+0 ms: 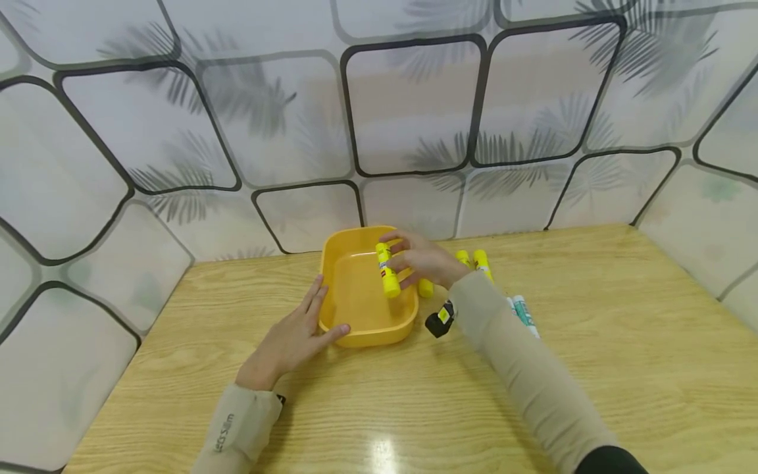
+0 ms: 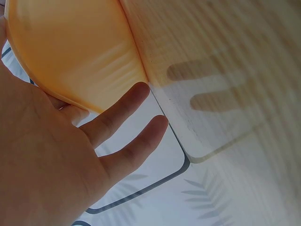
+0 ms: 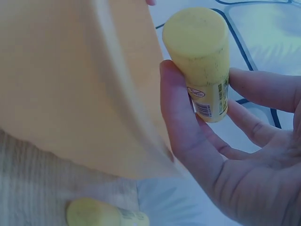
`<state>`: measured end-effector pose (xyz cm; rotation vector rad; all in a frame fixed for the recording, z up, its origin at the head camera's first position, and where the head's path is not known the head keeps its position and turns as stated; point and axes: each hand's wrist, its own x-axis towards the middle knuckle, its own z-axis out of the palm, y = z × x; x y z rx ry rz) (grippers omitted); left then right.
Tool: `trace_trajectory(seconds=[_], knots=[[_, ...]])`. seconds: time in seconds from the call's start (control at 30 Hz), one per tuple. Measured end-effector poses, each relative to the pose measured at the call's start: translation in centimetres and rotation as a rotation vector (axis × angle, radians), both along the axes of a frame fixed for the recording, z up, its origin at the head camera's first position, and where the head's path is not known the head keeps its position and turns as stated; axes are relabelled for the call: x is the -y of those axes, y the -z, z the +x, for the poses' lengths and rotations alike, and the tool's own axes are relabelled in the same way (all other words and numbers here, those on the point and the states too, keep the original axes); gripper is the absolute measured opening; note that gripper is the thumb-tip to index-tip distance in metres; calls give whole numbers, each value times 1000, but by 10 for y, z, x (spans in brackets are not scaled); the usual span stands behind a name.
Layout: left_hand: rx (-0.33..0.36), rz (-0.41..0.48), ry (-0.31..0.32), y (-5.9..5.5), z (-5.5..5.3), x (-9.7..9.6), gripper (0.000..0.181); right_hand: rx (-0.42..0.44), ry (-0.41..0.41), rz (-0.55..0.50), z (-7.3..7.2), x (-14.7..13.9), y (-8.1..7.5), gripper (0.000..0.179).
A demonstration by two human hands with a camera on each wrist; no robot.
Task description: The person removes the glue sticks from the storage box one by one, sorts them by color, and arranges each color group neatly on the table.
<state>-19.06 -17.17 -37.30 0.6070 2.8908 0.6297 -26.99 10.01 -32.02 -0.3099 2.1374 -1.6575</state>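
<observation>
A yellow glue stick [image 1: 387, 271] is pinched between the thumb and fingers of my right hand [image 1: 423, 258], held above the right part of a yellow plastic basin [image 1: 361, 339]. In the right wrist view the glue stick [image 3: 200, 56] shows its round end and a printed label with a barcode. My left hand [image 1: 290, 345] rests against the basin's left front side, fingers along the outer wall and thumb at the front rim. In the left wrist view, two extended fingers of the left hand [image 2: 61, 141] show beside the basin wall [image 2: 84, 52].
Right of the basin lie more yellow glue sticks [image 1: 482, 263], one of them [image 1: 425, 288] close by its wall. White-and-teal tubes [image 1: 524, 315] lie farther right, partly behind the right sleeve. A patterned wall [image 1: 414, 204] stands behind the wooden table [image 1: 379, 401].
</observation>
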Motion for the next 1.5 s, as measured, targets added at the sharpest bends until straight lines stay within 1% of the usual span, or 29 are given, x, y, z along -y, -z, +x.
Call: trace_trajectory(seconds=[0.3, 0.57, 0.83, 1.17, 1.5], knots=[[-7, -5, 0, 1, 0, 0, 96, -31, -7, 13, -1, -17, -4, 63], [-21, -5, 0, 2, 1, -1, 96, -42, 13, 17, -3, -31, -5, 63], [-19, 0, 1, 2, 0, 0, 97, -51, 51, 38, -6, -46, -5, 61], [-11, 0, 1, 1, 0, 1, 97, -67, 58, 57, -8, -67, -4, 65], [-17, -7, -3, 1, 0, 0, 96, -81, 68, 77, -7, -85, -5, 66]])
